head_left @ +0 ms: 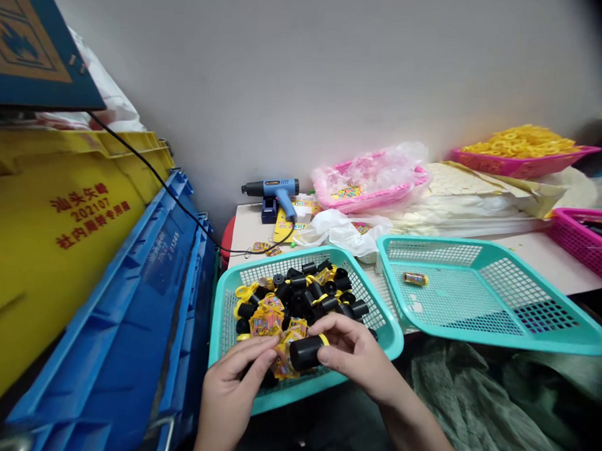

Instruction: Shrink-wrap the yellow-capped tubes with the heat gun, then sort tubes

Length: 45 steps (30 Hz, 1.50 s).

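Between the thumb and fingers of my right hand (357, 355) is a small black plastic cylinder with a yellow end (305, 353), lying sideways. My left hand (239, 372) is closed in a pinch to the left of it; what its fingertips hold, if anything, is hard to make out against the printed pieces behind. Both hands are over the front of a turquoise basket (391, 334). Inside it lie many black cylinders (296, 285), yellow rings and colourful printed plastic sleeves (266, 322).
A second turquoise basket (430, 247) at right holds one printed cylinder (415, 279). Behind stand a blue heat gun (275, 188), a pink basket (369, 200) with plastic film, and a pink tray (516, 165) of yellow parts. Blue crates (131, 310) and a yellow crate (44, 228) line the left.
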### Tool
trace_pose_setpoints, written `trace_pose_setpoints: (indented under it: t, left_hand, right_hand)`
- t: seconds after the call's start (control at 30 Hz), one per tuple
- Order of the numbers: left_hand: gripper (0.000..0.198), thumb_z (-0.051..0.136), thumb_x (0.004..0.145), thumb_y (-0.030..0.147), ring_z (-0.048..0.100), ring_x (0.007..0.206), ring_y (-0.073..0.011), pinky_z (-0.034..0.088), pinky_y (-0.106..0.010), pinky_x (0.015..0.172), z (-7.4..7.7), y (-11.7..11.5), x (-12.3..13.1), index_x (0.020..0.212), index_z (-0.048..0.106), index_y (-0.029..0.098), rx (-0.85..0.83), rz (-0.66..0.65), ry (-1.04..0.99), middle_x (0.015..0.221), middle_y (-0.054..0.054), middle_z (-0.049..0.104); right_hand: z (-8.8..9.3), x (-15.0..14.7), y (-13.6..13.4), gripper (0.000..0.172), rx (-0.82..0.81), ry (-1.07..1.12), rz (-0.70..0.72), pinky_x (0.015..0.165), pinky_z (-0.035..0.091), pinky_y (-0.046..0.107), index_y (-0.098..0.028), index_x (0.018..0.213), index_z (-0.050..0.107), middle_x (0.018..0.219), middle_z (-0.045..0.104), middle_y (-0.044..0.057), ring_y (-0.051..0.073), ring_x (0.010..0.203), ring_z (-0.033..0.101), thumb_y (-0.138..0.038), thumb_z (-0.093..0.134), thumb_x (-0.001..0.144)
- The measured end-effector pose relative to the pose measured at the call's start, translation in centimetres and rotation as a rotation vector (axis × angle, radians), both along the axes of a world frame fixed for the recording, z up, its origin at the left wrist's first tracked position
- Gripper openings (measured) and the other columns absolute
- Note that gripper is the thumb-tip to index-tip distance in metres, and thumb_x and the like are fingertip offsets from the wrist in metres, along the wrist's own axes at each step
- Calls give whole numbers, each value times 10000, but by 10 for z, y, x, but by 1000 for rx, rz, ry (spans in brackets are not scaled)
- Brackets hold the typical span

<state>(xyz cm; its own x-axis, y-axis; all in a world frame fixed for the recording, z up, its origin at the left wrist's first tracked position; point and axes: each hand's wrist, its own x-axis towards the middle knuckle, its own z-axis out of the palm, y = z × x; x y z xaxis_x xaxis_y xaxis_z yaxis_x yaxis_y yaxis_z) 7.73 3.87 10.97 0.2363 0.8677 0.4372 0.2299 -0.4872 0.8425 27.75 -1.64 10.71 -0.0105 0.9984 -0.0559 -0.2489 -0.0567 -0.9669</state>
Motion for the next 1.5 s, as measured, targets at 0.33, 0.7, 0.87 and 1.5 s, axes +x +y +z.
trace_pose_setpoints:
  t: [0.33,0.7,0.87,1.5]
  left_hand:
    - [117,692,794,258,740,794,-141,575,-195,799,-7,-1,1,855,781,302,126,37,69,859,16,781]
    - [115,668,817,282,737,819,-191,605,-279,784,-4,0,3,815,780,258,41,63,80,880,-25,779]
    - [98,671,821,253,730,850,-172,593,-257,805,-8,-1,3,836,766,271,46,53,28,900,-1,777]
    - [142,720,784,301,731,878,-191,590,-273,834,-12,2,0,910,764,252,-126,-33,37,942,-33,774]
  right_hand:
    - [-1,-9,4,420,-179,-152,-126,544,434,222,-129,836,653,645,591,2,92,557,518,-504,742,668]
    - [-14,-10,6,450,-103,44,-52,560,455,206,-137,851,616,674,600,-16,84,569,565,-476,814,632]
    - [-21,-12,6,429,-37,7,-75,593,424,217,-152,901,619,709,600,-9,93,629,546,-428,825,646]
    - [-23,-20,11,530,-125,114,-46,569,490,250,-153,850,540,654,579,-19,102,560,559,-530,817,600]
